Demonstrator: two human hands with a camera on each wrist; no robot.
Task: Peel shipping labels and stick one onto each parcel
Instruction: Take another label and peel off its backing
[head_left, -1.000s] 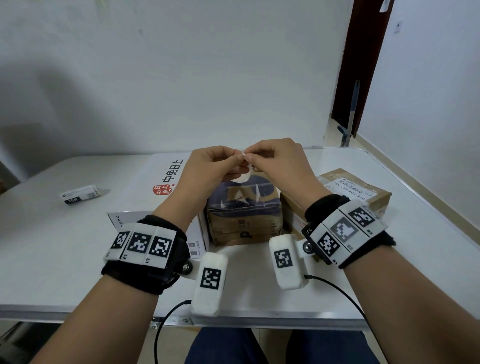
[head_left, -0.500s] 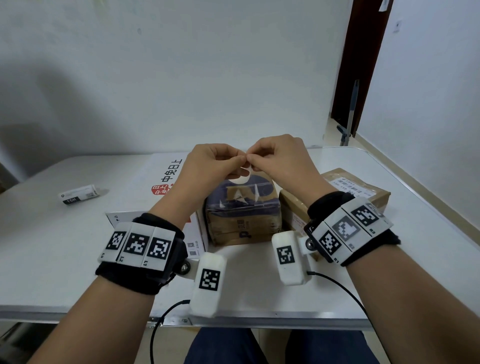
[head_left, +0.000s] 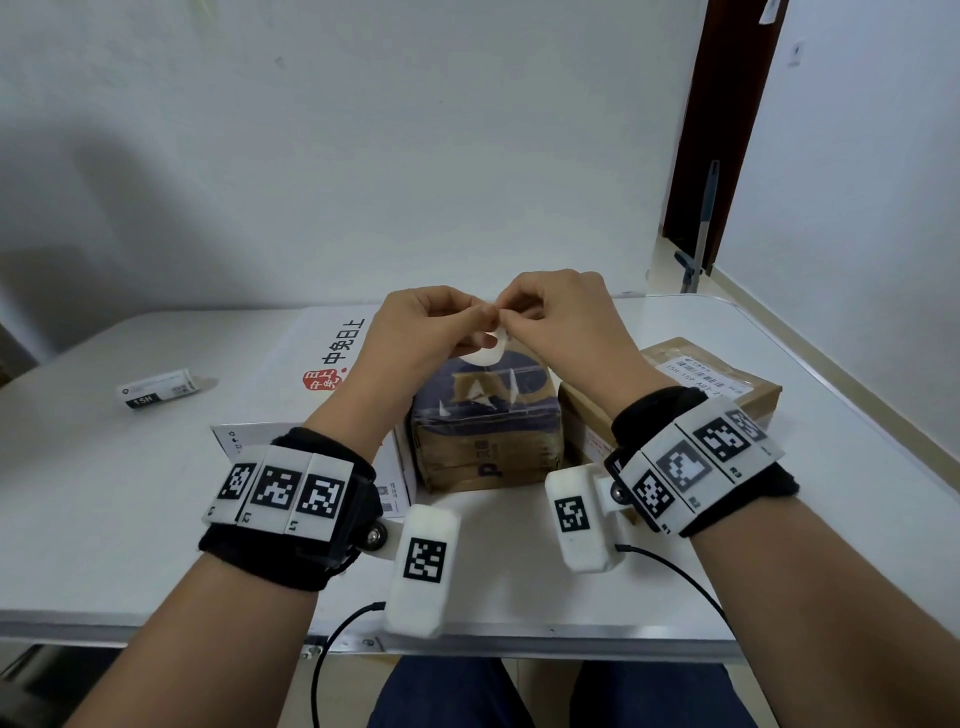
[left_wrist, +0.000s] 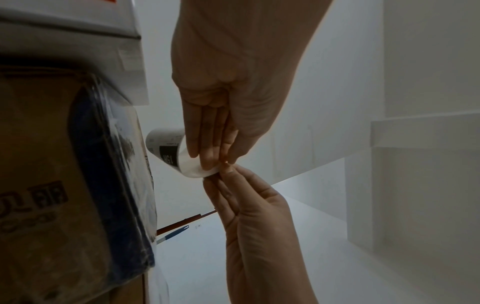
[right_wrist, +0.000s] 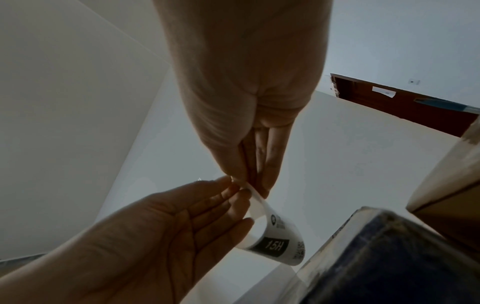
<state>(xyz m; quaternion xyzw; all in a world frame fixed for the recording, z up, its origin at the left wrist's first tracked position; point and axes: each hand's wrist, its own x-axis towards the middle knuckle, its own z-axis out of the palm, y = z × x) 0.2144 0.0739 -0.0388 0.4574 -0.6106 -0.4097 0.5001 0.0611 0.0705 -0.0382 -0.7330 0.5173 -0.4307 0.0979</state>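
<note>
Left hand and right hand both pinch curled label above blue-wrapped parcel. Fingertips hide pinched label edge. Label print blurry besides "15H".

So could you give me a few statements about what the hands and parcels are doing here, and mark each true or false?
1. Both hands pinch one curled label. True.
2. The label reads "15H". True.
3. The label is already stuck on the blue-wrapped parcel. False: it is held above it.
4. The brown parcel on the right has no label. False: a white label sits on its top.
5. Another label lies on the table to the left. True.
</note>
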